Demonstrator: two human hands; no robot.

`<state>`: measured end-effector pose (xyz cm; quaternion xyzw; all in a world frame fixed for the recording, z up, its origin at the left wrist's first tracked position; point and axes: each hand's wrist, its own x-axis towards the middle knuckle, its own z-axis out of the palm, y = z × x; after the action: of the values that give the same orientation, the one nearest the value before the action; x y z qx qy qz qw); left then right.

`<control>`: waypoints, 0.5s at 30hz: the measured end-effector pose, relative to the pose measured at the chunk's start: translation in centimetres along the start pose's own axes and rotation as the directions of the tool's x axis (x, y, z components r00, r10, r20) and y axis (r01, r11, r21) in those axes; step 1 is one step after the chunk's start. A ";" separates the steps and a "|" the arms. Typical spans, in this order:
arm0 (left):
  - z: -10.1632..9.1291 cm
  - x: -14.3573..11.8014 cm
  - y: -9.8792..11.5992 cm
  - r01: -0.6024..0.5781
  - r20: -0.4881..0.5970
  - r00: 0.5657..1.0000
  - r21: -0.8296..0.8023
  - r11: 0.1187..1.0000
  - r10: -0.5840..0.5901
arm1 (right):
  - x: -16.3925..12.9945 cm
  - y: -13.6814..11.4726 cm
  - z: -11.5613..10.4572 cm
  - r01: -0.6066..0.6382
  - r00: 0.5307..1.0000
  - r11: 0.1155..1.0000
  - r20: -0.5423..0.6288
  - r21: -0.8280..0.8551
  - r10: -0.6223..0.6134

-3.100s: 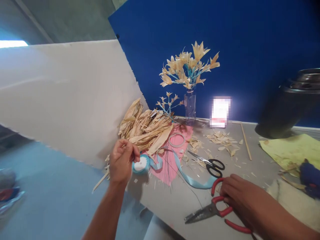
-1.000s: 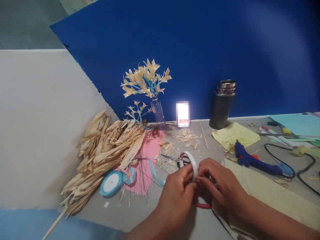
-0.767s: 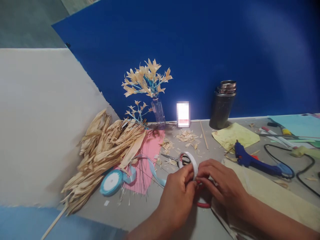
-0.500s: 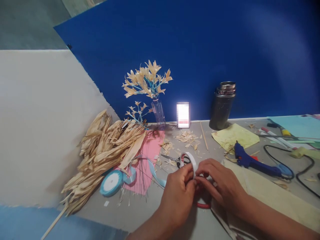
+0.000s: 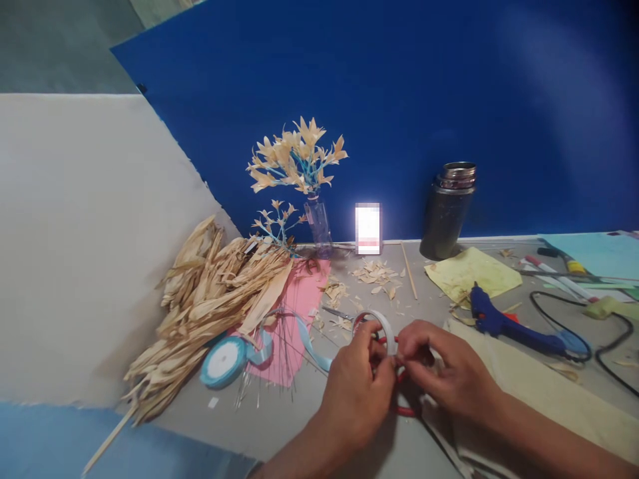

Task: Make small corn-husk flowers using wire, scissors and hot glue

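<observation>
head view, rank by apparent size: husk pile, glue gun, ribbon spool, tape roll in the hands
1. husk pile, by far the largest
2. glue gun
3. ribbon spool and tape roll: look about alike; the roll is partly hidden by the fingers, so no ranking.

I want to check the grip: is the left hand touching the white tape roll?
Touching. The head view shows the left hand with its fingers closed on the white tape roll, no gap visible.
</observation>
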<state>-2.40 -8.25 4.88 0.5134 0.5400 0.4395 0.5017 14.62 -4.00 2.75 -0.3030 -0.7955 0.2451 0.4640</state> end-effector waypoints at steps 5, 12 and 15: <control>-1.0 -0.4 1.1 -0.124 0.107 0.989 0.212 0.969 0.104 | 0.7 -1.2 -0.8 -0.364 0.927 0.886 0.025 0.286 0.373; -2.3 -0.3 0.9 0.188 0.297 0.944 -0.135 0.973 -0.141 | 1.1 -1.4 -2.0 -0.376 0.908 0.842 -0.025 0.387 0.417; -3.0 -0.6 0.8 0.253 0.248 0.948 -0.212 0.944 -0.199 | 1.7 -1.6 -2.5 -0.377 0.920 0.890 -0.009 0.256 0.392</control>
<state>-5.34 -8.69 6.01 0.4288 0.4784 0.3806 0.6652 15.75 -3.62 5.95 -0.4009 -0.6683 0.4207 0.4645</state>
